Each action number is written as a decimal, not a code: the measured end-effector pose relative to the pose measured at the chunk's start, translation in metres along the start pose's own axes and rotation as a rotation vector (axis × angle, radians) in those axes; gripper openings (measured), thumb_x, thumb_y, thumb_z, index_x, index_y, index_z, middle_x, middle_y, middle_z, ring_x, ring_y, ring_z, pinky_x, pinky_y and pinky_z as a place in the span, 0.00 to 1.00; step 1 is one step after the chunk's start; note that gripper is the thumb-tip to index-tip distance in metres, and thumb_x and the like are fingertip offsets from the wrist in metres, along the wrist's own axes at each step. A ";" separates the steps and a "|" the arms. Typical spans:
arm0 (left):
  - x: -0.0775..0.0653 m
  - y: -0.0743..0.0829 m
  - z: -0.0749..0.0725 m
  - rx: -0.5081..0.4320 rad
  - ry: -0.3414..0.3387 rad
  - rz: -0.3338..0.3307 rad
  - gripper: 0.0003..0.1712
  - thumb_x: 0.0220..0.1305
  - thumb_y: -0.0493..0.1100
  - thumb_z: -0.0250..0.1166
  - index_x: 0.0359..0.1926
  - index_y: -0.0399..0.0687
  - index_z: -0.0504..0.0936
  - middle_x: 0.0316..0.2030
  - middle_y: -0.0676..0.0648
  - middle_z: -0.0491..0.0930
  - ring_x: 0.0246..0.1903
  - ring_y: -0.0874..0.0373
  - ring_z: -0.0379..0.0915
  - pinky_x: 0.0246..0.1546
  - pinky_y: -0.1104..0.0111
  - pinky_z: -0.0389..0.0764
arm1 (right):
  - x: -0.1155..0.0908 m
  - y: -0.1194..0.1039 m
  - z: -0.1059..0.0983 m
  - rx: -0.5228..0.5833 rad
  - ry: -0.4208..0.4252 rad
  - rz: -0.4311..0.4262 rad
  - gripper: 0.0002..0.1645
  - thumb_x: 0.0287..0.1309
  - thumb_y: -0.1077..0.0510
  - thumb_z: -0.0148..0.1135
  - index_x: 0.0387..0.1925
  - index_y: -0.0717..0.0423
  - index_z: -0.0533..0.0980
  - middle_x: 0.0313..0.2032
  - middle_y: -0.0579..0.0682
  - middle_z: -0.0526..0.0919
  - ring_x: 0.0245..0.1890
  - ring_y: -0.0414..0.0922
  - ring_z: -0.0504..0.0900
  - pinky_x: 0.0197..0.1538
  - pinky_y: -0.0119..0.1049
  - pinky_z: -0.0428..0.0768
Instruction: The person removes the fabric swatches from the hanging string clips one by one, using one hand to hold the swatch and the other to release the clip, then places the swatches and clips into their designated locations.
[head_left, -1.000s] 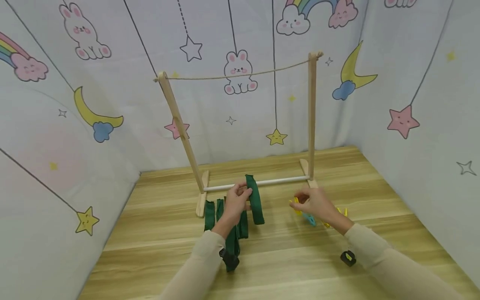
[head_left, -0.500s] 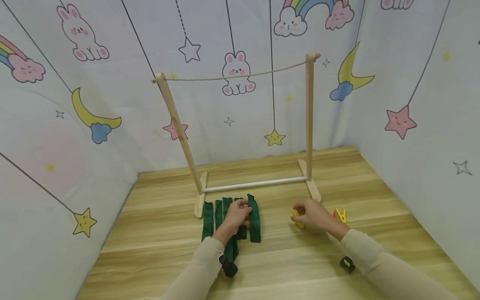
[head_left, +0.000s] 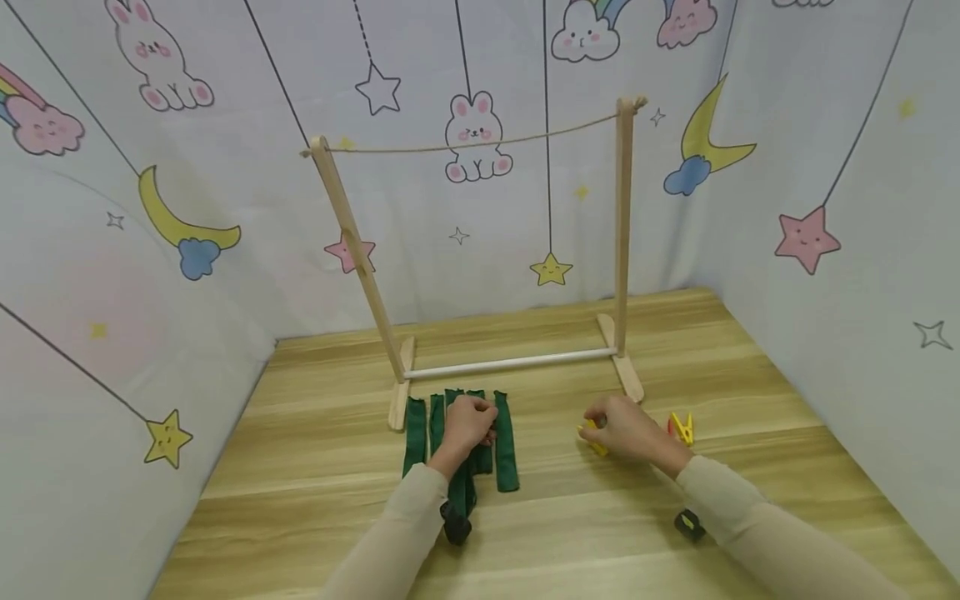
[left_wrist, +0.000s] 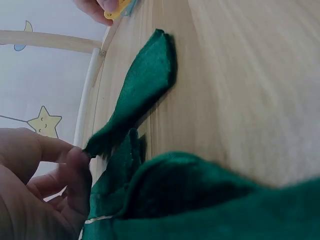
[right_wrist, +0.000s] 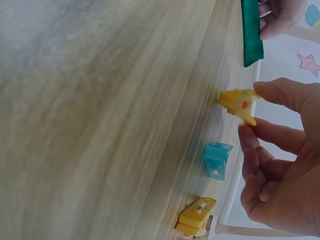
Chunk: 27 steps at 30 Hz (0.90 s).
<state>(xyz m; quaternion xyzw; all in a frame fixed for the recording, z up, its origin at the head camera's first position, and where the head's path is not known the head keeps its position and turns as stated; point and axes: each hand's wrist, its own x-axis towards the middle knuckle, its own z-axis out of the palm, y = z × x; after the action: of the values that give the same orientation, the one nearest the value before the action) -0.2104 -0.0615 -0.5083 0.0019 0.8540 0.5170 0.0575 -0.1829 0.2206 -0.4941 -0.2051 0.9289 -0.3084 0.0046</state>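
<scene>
My left hand point(head_left: 467, 421) is at the rightmost of several green cloth strips point(head_left: 507, 454), which lie side by side on the table. In the left wrist view, thumb and forefinger pinch the far end of that strip point(left_wrist: 145, 75). Other green strips point(head_left: 415, 433) are under and left of this hand, partly hidden by it. My right hand point(head_left: 626, 427) pinches a yellow clothespin point(right_wrist: 236, 102) by its handles between thumb and fingers, just at the tabletop. A teal clothespin point(right_wrist: 216, 161) and another yellow clothespin point(right_wrist: 195, 216) lie beside it.
Behind the hands stands a wooden frame point(head_left: 624, 225) with a string point(head_left: 405, 151) tied across its top and a white rod point(head_left: 517, 362) low down. Patterned cloth walls point(head_left: 495, 208) enclose the wood-grain table point(head_left: 585, 533). A black wrist camera point(head_left: 688, 525) shows below the right sleeve.
My left hand has lowered the green strip from near the white rod onto the table and shifted slightly left. The right hand, holding the yellow clothespin, has moved slightly downward.
</scene>
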 end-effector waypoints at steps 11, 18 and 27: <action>-0.002 0.008 -0.001 0.290 0.037 0.026 0.28 0.65 0.38 0.62 0.09 0.55 0.66 0.09 0.57 0.57 0.12 0.60 0.50 0.15 0.68 0.50 | 0.002 -0.001 0.003 -0.116 0.024 0.033 0.14 0.54 0.58 0.71 0.37 0.66 0.84 0.28 0.49 0.81 0.30 0.43 0.77 0.36 0.43 0.79; -0.002 0.010 0.000 0.309 0.001 0.023 0.30 0.65 0.37 0.62 0.08 0.55 0.61 0.09 0.57 0.50 0.12 0.60 0.46 0.15 0.68 0.48 | 0.002 0.004 0.007 -0.225 0.090 -0.012 0.14 0.50 0.56 0.70 0.33 0.65 0.85 0.27 0.50 0.81 0.31 0.47 0.79 0.37 0.47 0.80; -0.003 0.010 -0.002 0.316 -0.006 0.014 0.30 0.65 0.38 0.63 0.08 0.55 0.62 0.08 0.56 0.51 0.11 0.60 0.46 0.15 0.69 0.48 | 0.003 0.008 0.010 -0.297 0.135 -0.043 0.11 0.48 0.57 0.70 0.29 0.62 0.84 0.27 0.50 0.81 0.32 0.52 0.80 0.37 0.50 0.78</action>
<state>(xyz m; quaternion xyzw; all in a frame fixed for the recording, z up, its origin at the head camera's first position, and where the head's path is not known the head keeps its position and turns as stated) -0.2083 -0.0590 -0.4982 0.0183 0.9246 0.3765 0.0554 -0.1874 0.2192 -0.5067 -0.2023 0.9578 -0.1809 -0.0951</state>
